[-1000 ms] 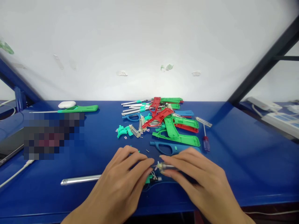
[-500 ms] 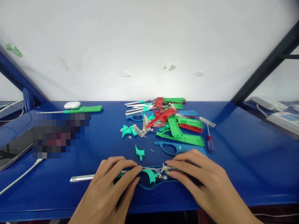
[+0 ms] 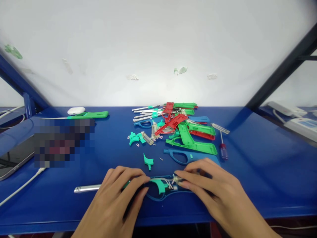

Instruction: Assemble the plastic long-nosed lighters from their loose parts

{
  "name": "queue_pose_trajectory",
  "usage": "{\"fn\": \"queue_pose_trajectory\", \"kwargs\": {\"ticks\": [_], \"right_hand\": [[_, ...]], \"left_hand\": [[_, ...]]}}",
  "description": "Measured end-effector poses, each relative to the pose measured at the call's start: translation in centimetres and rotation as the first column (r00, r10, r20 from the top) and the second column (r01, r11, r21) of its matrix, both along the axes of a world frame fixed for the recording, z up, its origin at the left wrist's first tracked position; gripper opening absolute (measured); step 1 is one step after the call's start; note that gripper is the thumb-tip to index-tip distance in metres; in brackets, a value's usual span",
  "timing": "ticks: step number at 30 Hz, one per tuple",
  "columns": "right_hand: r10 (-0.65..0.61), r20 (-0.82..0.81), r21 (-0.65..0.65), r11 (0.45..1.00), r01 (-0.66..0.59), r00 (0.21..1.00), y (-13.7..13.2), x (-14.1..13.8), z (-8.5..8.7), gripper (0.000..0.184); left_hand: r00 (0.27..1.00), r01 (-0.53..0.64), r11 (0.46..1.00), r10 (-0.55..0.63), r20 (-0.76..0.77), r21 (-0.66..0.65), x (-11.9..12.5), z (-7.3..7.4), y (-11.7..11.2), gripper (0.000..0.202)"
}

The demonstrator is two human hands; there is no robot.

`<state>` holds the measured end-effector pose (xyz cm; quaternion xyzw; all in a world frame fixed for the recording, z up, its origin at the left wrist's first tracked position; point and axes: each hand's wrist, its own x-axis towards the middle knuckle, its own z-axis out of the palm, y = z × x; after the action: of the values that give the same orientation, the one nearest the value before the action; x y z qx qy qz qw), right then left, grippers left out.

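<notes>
A blue half casing of a long-nosed lighter (image 3: 158, 199) lies open near the table's front edge. Its metal tube (image 3: 86, 188) points left, and a teal trigger (image 3: 160, 185) with thin white wires sits inside. My left hand (image 3: 115, 198) is closed around the front of this lighter, fingers over the tube's base. Between the thumb and fingers of my right hand (image 3: 218, 195) is a clear fuel tank (image 3: 177, 179), at the handle end of the casing; most of the tank is hidden by the hand. Just beyond lies a loose teal trigger (image 3: 148, 162).
Behind the hands is a pile of green, red and blue casing halves (image 3: 190, 145), tubes and tanks. A screwdriver (image 3: 223, 152) lies at its right. On the left are a whole green lighter (image 3: 89, 115), a white earbud case (image 3: 76, 110) and a phone (image 3: 18, 157) with a cable.
The right fingers have shifted slightly at the fuel tank, still pinching it. The left hand has stayed almost in place on the lighter, and the camera view has moved a little.
</notes>
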<state>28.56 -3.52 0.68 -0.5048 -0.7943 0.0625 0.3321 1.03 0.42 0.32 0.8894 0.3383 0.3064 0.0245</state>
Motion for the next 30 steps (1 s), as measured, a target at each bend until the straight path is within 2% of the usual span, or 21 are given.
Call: {"fn": "queue_pose_trajectory", "kwargs": {"ticks": [6,13,17,30], "right_hand": [[0.001,0.024,-0.01,1.0,-0.001,1.0,-0.13,0.05,-0.19,0.029],[-0.001,0.017,-0.074,0.997,0.003,1.0,-0.34,0.34,-0.26,0.029],[-0.005,0.022,-0.048,0.999,0.006,1.0,-0.4,0.33,-0.27,0.029],[0.034,0.194,-0.007,0.999,-0.033,0.98,-0.21,0.33,0.05,0.034]], "left_hand": [[0.999,0.021,1.0,-0.022,0.027,0.017,0.22,0.03,-0.15,0.024],[1.0,0.005,1.0,-0.005,-0.013,-0.013,0.13,-0.15,-0.14,0.024],[1.0,0.007,1.0,-0.007,-0.01,-0.014,0.01,-0.26,-0.12,0.025],[1.0,0.0,1.0,-0.001,-0.032,-0.016,-0.09,-0.41,-0.1,0.025]]}}
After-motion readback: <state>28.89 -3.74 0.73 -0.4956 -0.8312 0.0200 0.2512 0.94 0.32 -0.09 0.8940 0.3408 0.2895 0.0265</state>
